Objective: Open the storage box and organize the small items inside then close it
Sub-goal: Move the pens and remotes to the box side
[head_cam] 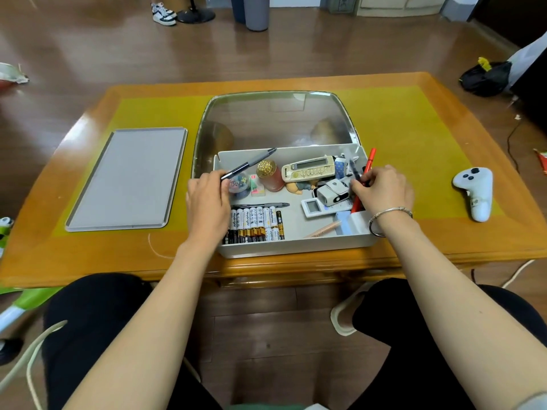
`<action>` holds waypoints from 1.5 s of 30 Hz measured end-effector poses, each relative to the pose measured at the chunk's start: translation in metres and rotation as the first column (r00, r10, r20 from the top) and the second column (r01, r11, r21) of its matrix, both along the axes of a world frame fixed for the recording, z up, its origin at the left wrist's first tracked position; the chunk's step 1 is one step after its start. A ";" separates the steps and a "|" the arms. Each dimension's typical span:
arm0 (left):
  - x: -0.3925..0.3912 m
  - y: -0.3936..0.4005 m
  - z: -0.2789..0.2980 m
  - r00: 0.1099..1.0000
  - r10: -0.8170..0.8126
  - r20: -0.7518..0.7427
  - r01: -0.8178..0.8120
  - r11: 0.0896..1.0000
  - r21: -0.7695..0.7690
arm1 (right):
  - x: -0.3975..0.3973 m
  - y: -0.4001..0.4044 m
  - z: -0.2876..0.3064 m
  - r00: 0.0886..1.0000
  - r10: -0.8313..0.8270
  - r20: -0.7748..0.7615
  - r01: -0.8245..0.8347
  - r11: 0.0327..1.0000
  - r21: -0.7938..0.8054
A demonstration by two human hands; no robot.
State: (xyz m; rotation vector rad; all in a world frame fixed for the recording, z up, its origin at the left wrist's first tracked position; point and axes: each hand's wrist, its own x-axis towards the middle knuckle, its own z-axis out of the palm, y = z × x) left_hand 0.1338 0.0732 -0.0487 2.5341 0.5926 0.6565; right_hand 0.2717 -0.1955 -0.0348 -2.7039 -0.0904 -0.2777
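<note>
White plastic is what your storage box is made of, and it is sitting open at the near edge of the wooden table, its clear lid standing up behind it. Your left hand is hovering over the box's left side, fingers curled round the lower end of a grey pen that is slanting up and to the right. Your right hand is working at the box's right side, fingers pinching a red pen together with a dark pen; the red one is standing nearly upright, its top poking above the box wall. A silver bangle is circling your right wrist.

Inside the box, a row of batteries is lying along the near-left floor, with a black pen resting just beyond them. Farther back you are looking at a cream remote, a gold-capped jar and a small white display unit. A peach pencil is lying near the front wall.

Left of the box, a grey tray is lying flat on the yellow mat. Well to the right, a white controller is resting on the mat.
</note>
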 end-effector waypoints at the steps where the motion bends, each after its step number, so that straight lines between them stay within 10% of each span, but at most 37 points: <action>1: 0.000 0.000 -0.001 1.000 0.001 0.003 -0.001 1.000 -0.016 | -0.001 0.001 0.000 1.000 0.010 0.006 -0.010 1.000 -0.001; 8: -0.002 -0.002 -0.004 0.998 0.020 0.056 -0.015 0.996 -0.090 | -0.027 0.025 0.022 0.938 0.255 0.236 -0.296 0.943 0.155; 13: -0.004 -0.003 -0.005 0.995 0.028 0.097 -0.016 0.992 -0.123 | -0.051 0.069 0.019 0.735 0.676 -0.053 -0.677 0.736 -0.011; 21: -0.005 -0.003 -0.004 0.999 -0.006 0.041 0.007 0.999 -0.032 | -0.066 0.113 0.000 0.559 0.766 -0.318 -0.824 0.556 -0.110; 29: -0.003 -0.003 -0.006 0.999 -0.017 -0.028 0.020 0.995 0.103 | -0.057 0.106 0.009 0.740 0.667 0.091 -0.673 0.736 0.073; 45: -0.006 -0.013 0.001 0.986 -0.110 -0.125 0.137 0.964 0.230 | -0.024 0.108 -0.004 0.764 0.627 -0.153 -0.644 0.757 -0.110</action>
